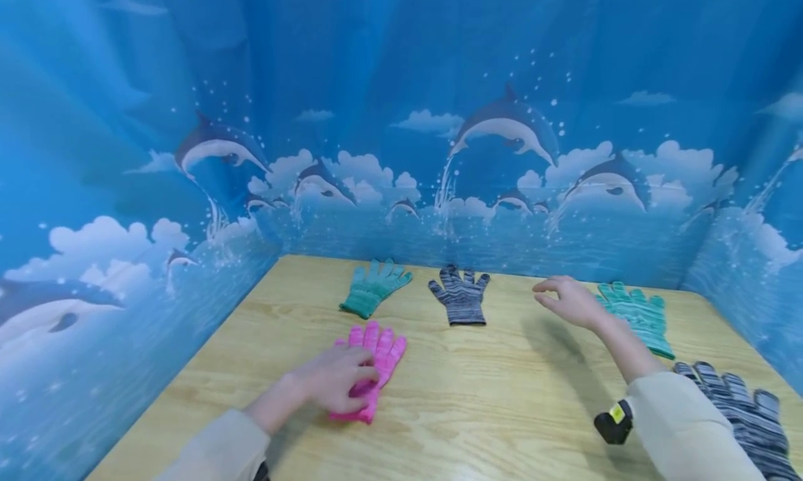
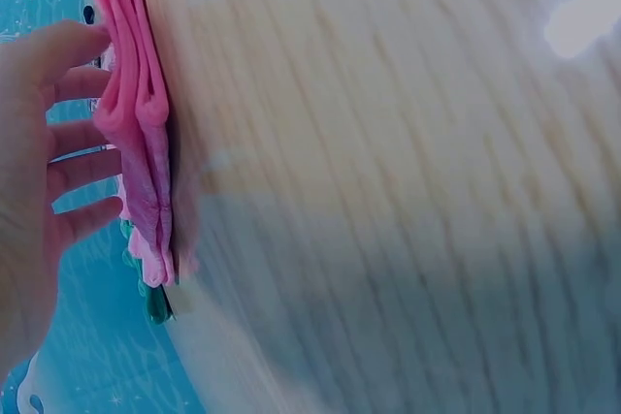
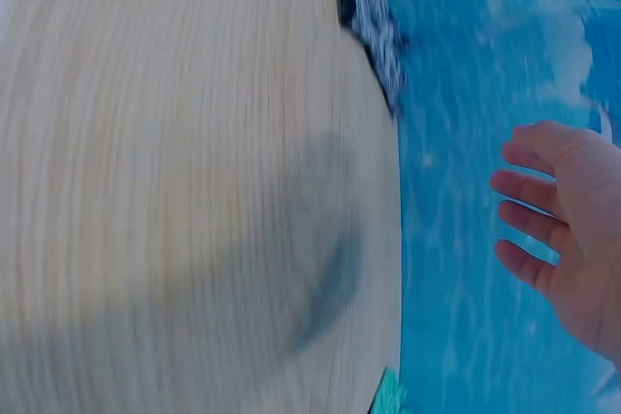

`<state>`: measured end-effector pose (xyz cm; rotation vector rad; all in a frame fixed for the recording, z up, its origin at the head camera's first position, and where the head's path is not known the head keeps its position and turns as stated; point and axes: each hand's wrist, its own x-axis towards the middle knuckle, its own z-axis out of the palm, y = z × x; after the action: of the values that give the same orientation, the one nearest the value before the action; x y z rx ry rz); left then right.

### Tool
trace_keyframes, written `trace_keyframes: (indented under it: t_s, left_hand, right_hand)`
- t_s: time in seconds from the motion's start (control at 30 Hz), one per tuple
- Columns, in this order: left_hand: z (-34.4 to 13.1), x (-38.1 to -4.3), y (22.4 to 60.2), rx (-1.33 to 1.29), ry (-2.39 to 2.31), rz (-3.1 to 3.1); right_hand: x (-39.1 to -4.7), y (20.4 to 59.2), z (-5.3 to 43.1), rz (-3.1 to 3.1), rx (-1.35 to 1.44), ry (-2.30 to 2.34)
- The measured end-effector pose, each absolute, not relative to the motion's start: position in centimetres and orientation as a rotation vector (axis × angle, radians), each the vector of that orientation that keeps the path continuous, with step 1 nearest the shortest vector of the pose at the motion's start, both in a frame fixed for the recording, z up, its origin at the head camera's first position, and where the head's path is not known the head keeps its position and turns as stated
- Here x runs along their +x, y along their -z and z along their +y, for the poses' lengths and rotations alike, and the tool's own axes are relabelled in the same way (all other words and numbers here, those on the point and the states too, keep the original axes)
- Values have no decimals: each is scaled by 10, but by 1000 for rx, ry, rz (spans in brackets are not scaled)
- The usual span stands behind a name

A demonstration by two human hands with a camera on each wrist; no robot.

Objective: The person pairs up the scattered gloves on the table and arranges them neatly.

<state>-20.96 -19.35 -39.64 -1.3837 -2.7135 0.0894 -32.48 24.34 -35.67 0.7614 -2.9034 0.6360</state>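
Note:
Two pink knit gloves (image 2: 146, 152) lie stacked on the table, and in the head view they show as one pink shape (image 1: 384, 352) at centre left. Just over them is my left hand (image 1: 339, 378), its fingers spread and loosely bent. In the left wrist view its thumb and fingertips come right at the gloves' edge, not curled round them. My right hand (image 1: 572, 302) hovers above the back right of the table with relaxed fingers and holds nothing. Close beside it lies a green-striped glove (image 1: 646, 322), partly behind my forearm. A dark grey striped glove (image 1: 463, 300) lies further left.
Another green glove (image 1: 373, 289) lies at the back left of the wooden table (image 1: 464, 404). At the right, a large grey striped glove (image 1: 740, 404) is partly covered by my sleeve (image 1: 684, 425). A blue dolphin-print curtain (image 1: 389, 118) encloses the back and sides.

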Motion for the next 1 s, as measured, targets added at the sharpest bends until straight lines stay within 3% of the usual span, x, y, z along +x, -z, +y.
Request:
trace_keyframes:
  t_s: [0.47,0.83,1.0]
  left_hand:
    - [-194,-210,404,-1506,-26,-2415]
    - [-194,-207,406,-1498,19,-2414]
    - [-192,-208,407,-1506,-4,-2398]
  right_hand:
    - [-312,366,323,-2952,465,-430]
    - [-309,371,350,-3174,489,-402]
    - [-302,379,358,-3305,326,-357]
